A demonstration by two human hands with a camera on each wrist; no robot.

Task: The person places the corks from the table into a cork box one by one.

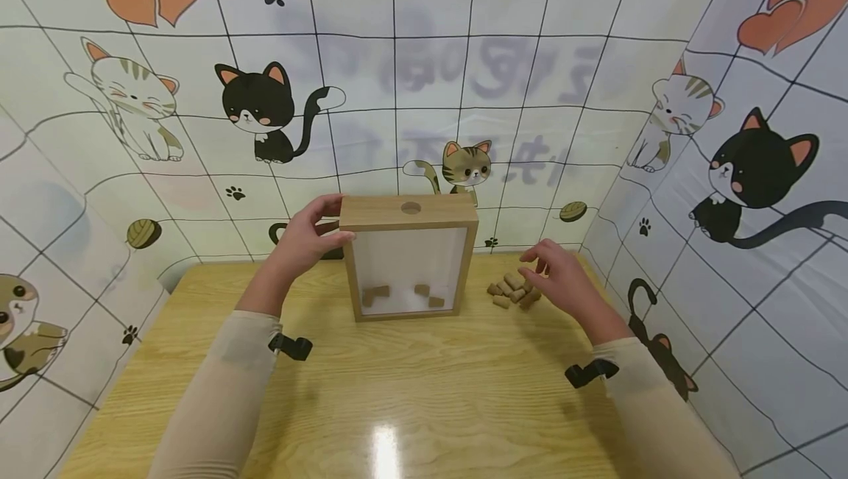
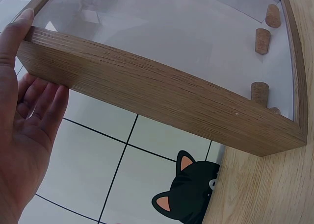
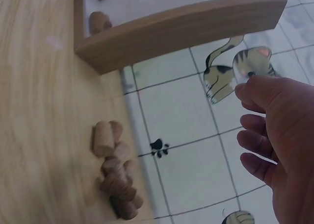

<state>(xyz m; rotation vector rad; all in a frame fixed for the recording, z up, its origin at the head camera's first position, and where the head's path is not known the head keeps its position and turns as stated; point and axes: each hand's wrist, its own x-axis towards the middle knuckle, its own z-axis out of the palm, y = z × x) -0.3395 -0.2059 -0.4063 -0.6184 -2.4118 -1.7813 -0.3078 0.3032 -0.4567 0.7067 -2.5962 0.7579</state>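
Note:
A wooden shadow box (image 1: 377,210) with a clear front and a round hole in its top edge stands upright on the table. My left hand (image 1: 306,235) holds its upper left corner, thumb at the front and fingers behind the side, as the left wrist view also shows. Several corks (image 2: 262,41) lie inside along the bottom. To the right of the box is a pile of loose corks (image 1: 513,289). My right hand (image 1: 559,277) hovers just above and beside that pile; its fingers (image 3: 257,140) are loosely bent, with nothing visible between them.
The light wood table (image 1: 397,391) ends at a white sheet (image 1: 358,140) with a grid and cartoon cats, hanging close behind the box and along both sides. A black band device (image 1: 291,346) sits on the left wrist, another (image 1: 592,372) on the right.

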